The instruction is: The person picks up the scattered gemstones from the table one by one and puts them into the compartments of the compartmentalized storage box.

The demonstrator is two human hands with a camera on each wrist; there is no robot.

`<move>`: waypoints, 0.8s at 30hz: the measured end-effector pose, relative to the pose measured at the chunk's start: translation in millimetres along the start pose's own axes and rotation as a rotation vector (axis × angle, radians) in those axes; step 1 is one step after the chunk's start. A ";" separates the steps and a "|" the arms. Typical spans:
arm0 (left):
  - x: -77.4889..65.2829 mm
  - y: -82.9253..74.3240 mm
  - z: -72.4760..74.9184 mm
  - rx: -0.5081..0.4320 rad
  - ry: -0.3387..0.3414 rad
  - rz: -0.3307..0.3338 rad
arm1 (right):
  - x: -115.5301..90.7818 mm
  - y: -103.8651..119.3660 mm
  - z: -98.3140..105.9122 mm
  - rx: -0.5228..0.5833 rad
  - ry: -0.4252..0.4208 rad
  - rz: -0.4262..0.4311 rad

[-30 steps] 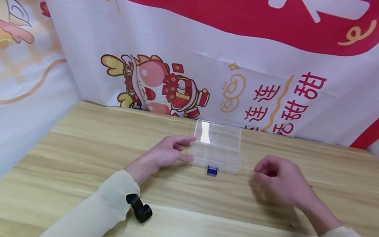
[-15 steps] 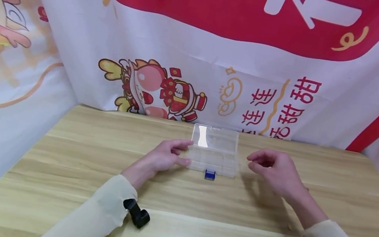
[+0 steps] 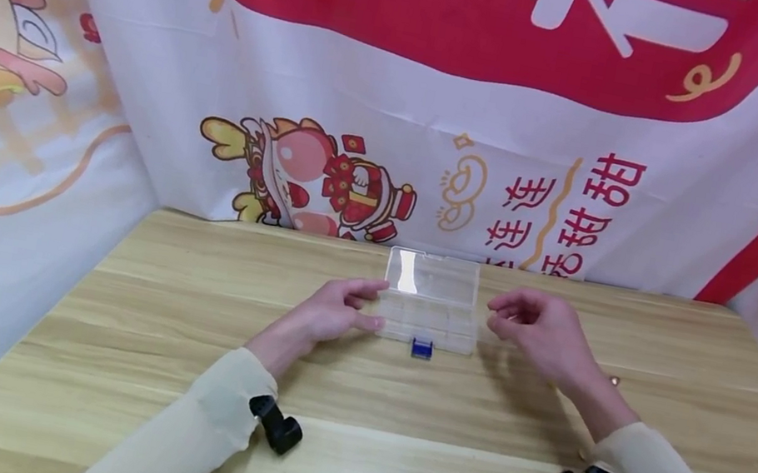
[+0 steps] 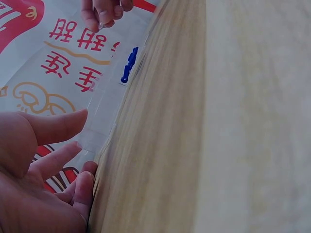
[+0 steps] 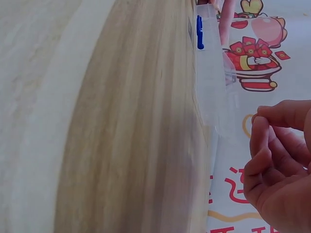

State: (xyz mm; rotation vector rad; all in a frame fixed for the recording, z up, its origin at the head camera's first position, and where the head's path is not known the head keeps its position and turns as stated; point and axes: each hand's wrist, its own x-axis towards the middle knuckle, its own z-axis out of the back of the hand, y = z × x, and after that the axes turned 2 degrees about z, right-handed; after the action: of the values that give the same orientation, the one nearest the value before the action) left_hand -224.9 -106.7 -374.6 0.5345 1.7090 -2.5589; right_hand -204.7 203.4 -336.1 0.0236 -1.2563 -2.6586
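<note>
A clear plastic compartment box [image 3: 426, 325] stands near the back of the table with its transparent lid [image 3: 447, 281] raised and a blue latch [image 3: 422, 349] on the front. At its left end my left hand [image 3: 326, 310] rests, thumb and fingers spread apart along the edge. My right hand [image 3: 545, 329] hovers just off the box's right end. Thumb and index fingertips [image 5: 260, 114] meet in a pinch, seen in the right wrist view. A tiny pale speck shows at those tips in the head view, too small to identify.
A small brownish bead-like thing [image 3: 615, 381] lies beyond the right wrist, and another small thing [image 3: 584, 455] sits near the right sleeve. A printed cloth [image 3: 346, 78] hangs at the table's back edge.
My right hand has moved left toward the box, still pinching. More of the small thing behind its wrist now shows. The left hand and the box stay where they were.
</note>
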 end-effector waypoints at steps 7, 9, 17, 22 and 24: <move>-0.2 0.5 0.2 -0.006 -0.002 0.004 | 6.7 -0.1 -6.2 0.044 0.015 -0.008; -0.7 -0.1 0.1 -0.008 -0.001 0.005 | 8.5 0.4 -8.6 0.055 0.019 -0.006; -1.2 -4.0 -0.7 -0.003 0.003 0.002 | 14.9 3.0 -18.6 0.078 0.028 -0.025; -3.0 -4.9 0.2 -0.007 -0.001 0.017 | 19.5 5.3 -25.7 0.081 0.038 -0.051; -3.7 -4.5 0.5 -0.008 -0.001 0.018 | 21.0 5.8 -28.3 0.082 0.040 -0.062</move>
State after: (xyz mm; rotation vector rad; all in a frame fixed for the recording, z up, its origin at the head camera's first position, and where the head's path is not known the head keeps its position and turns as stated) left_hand -222.5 -106.0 -369.3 0.5459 1.7055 -2.5382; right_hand -221.4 174.2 -348.2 0.1297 -1.3722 -2.6426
